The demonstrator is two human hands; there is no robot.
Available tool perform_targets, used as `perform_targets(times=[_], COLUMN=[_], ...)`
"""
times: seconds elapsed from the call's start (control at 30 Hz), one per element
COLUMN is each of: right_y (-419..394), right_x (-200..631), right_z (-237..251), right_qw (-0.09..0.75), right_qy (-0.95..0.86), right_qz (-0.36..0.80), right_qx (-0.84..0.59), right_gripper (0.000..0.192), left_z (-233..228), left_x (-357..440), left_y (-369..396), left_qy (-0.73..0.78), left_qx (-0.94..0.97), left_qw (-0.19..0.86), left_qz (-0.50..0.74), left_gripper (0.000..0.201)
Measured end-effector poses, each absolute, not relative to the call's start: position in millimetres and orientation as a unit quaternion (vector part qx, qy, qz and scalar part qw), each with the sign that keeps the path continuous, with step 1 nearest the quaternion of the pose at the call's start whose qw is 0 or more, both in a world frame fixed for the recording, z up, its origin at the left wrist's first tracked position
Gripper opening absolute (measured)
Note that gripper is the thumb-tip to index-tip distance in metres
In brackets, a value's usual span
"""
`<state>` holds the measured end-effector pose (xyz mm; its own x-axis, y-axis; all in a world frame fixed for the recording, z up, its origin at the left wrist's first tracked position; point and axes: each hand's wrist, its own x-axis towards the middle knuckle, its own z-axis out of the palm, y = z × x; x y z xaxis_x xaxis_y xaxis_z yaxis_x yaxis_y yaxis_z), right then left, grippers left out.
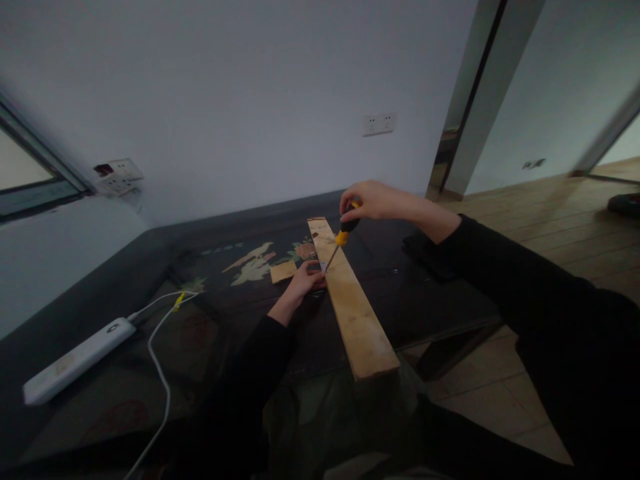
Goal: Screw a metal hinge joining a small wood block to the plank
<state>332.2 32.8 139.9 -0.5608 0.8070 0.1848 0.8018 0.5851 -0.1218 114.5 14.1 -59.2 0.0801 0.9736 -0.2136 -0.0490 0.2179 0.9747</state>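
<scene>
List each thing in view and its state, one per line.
Right hand: closed on the screwdriver handle.
Screwdriver: tilted, tip down on the plank.
Left hand: fingers resting at the plank's edge by the tip.
Plank: lying flat, near end past the table edge.
Power strip: lying on the table, white cable attached.

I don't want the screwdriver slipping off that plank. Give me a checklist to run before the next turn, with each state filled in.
1. Right hand closed on the screwdriver handle: ok.
2. Screwdriver tip down on the wooden plank: ok.
3. Left hand steadying at the plank's edge, beside the tip: ok.
4. Fingers clear of the tip: cannot tell, they sit very close.
5. Tip seated in a screw: cannot tell, too small.
6. Plank fully supported by the table: not ok, its near end overhangs the edge.
</scene>
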Motion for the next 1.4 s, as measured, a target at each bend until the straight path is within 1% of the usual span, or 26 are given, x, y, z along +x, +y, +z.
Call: perform_targets(times=[0.1, 0.2, 0.3, 0.4, 0.47, 0.53, 0.6, 0.77, 0.83, 0.97, 1.1, 1.23, 1.3, 1.4], right_y=[38, 35, 26, 18, 14, 12, 13, 23, 27, 26, 17, 10, 11, 17], right_x=[331, 324, 310, 295, 286, 280, 277, 289, 295, 298, 291, 284, 284, 291], right_z=[150, 156, 157, 152, 149, 147, 149, 164, 170, 174, 169, 162, 162, 167], right_qw=[0.072, 0.060, 0.067, 0.081, 0.090, 0.097, 0.099, 0.059, 0.034, 0.017, 0.037, 0.072, 0.073, 0.060], right_qy=[-0.916, -0.923, -0.912, -0.883, -0.859, -0.842, -0.844, -0.896, -0.913, -0.917, -0.892, -0.857, -0.858, -0.886], right_qz=[0.043, 0.037, -0.005, -0.077, -0.120, -0.134, -0.115, 0.000, 0.024, 0.015, -0.022, -0.069, -0.064, -0.019], right_qx=[-0.391, -0.378, -0.404, -0.456, -0.490, -0.514, -0.514, -0.440, -0.406, -0.399, -0.449, -0.505, -0.505, -0.459], right_gripper=[0.036, 0.036, 0.034, 0.033, 0.041, 0.052, 0.057, 0.045, 0.045, 0.044, 0.038, 0.048, 0.048, 0.042], left_z=[-59, -60, -62, -63, -62, -60, -59, -59, -59, -59, -58, -57, -57, -58], left_x=[113, 113, 114, 115, 115, 116, 117, 118, 118, 118, 119, 119, 119, 118], left_y=[14, 15, 16, 17, 17, 16, 15, 15, 16, 15, 15, 15, 15, 15], left_qy=[0.514, 0.509, 0.510, 0.515, 0.517, 0.517, 0.516, 0.519, 0.522, 0.522, 0.526, 0.528, 0.527, 0.523], left_qx=[0.447, 0.445, 0.441, 0.441, 0.442, 0.442, 0.442, 0.442, 0.438, 0.437, 0.439, 0.436, 0.438, 0.439], left_qw=[0.585, 0.590, 0.592, 0.587, 0.584, 0.584, 0.585, 0.585, 0.586, 0.585, 0.580, 0.582, 0.583, 0.587], left_qz=[0.441, 0.441, 0.441, 0.442, 0.443, 0.442, 0.442, 0.441, 0.438, 0.442, 0.441, 0.439, 0.437, 0.436], left_gripper=[0.036, 0.036, 0.039, 0.040, 0.040, 0.040, 0.040, 0.041, 0.043, 0.044, 0.044, 0.046, 0.044, 0.042])
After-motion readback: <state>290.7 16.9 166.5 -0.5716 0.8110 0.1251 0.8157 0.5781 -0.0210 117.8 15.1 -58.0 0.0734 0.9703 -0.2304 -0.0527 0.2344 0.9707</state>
